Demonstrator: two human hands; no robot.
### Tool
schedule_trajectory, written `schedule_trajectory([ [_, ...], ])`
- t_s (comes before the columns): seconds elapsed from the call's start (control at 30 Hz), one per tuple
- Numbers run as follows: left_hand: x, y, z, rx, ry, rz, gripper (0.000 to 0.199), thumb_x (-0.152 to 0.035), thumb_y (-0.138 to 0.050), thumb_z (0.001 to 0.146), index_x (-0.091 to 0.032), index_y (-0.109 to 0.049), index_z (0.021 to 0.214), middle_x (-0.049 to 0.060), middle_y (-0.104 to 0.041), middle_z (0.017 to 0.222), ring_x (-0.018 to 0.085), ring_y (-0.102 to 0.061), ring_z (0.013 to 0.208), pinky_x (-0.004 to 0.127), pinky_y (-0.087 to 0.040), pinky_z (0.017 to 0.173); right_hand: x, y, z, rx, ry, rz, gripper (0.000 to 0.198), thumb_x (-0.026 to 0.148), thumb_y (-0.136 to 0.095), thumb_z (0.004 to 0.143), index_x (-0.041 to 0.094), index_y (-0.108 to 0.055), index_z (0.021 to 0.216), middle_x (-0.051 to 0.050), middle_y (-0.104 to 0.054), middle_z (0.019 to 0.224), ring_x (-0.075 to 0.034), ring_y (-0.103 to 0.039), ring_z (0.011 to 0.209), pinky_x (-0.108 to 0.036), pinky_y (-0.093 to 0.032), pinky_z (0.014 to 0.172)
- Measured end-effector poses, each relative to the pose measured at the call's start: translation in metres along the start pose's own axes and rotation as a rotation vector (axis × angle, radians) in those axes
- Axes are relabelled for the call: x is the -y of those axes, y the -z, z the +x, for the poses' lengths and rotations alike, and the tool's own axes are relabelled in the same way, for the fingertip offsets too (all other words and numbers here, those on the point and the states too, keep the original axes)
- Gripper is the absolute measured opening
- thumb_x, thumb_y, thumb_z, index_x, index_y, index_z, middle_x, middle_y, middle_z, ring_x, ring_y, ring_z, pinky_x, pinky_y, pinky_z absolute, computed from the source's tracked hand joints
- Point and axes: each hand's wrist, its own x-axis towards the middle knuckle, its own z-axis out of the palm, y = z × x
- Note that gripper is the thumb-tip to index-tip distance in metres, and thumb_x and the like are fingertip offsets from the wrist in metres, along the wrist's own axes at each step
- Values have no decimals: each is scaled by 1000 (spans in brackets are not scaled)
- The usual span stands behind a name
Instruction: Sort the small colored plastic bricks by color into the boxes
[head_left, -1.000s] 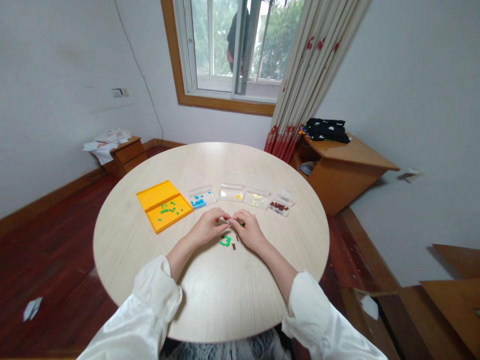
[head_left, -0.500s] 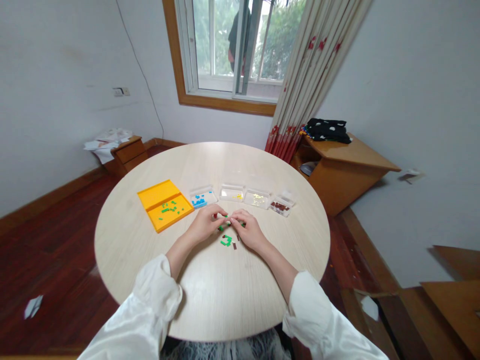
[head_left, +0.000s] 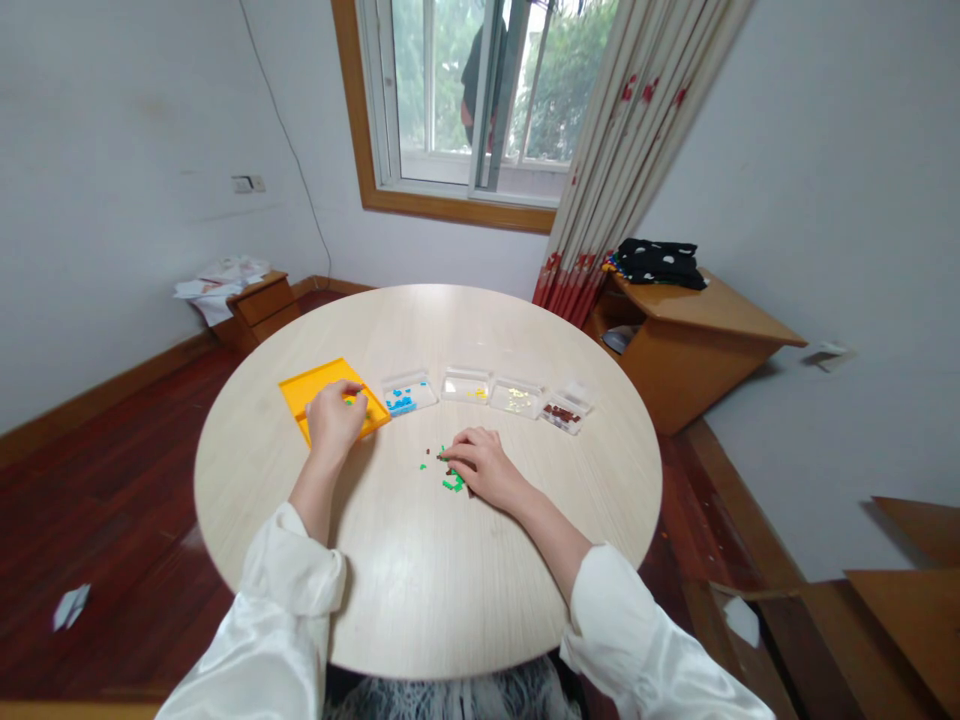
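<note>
My left hand (head_left: 337, 412) is over the yellow box (head_left: 306, 383), its fingers curled together above the green toy bricks (head_left: 349, 402) in it. Whether a brick is between those fingertips is hidden. Near the table's middle, my right hand (head_left: 486, 465) rests with fingers and thumb drawn close, pointing left. Its fingertips touch a small cluster of bricks; what they grip is too small to make out. Loose green bricks (head_left: 453, 483) lie just below that hand, partly covered by it. A tiny brown piece (head_left: 428, 451) and a green piece (head_left: 423, 466) lie to its left.
Clear trays stand in an arc behind my hands: one with blue bricks (head_left: 402, 402), one with yellow pieces (head_left: 478, 394), one with pale pieces (head_left: 517, 400), one with brown pieces (head_left: 562, 413). They stand on a round wooden table (head_left: 450, 590). A person (head_left: 480, 80) is outside the window.
My left hand has moved away from my right hand, leftward to the yellow box. My right hand has stayed near the loose bricks, slightly lower, and more pieces show on the table.
</note>
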Motion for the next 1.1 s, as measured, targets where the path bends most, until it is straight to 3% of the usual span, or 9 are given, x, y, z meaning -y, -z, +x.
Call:
schedule_trajectory([
  [0.37, 15, -2, 6, 101, 83, 190, 28, -24, -52, 73, -18, -71, 92, 15, -70, 98, 35, -60, 101, 49, -40, 86, -2, -2, 1, -10, -46, 11, 6, 15, -65, 81, 19, -68, 83, -4, -61, 88, -17, -52, 91, -34, -30, 82],
  [0.67, 9, -6, 4, 86, 46, 156, 29, -22, -48, 75, -17, -71, 92, 16, -68, 103, 35, -58, 104, 49, -39, 87, 2, -6, 3, 32, 60, 4, 12, 20, -65, 82, 23, -71, 92, -5, -60, 92, -18, -52, 93, -34, -31, 83],
  [0.83, 7, -13, 2, 33, -25, 47, 28, -23, -45, 76, -18, -69, 87, 10, -69, 100, 27, -61, 99, 41, -40, 88, 5, -6, 4, 75, 46, -6, 10, 22, -63, 83, 21, -72, 88, -5, -61, 91, -18, -52, 92, -35, -31, 83],
  [1.1, -1, -18, -2, 45, -70, -97, 29, -25, -44, 74, -16, -69, 86, 6, -70, 86, 21, -62, 80, 31, -44, 75, 21, -5, 3, 37, 30, -28, 12, 29, -65, 82, 18, -69, 85, -5, -63, 89, -17, -54, 91, -34, -31, 81],
])
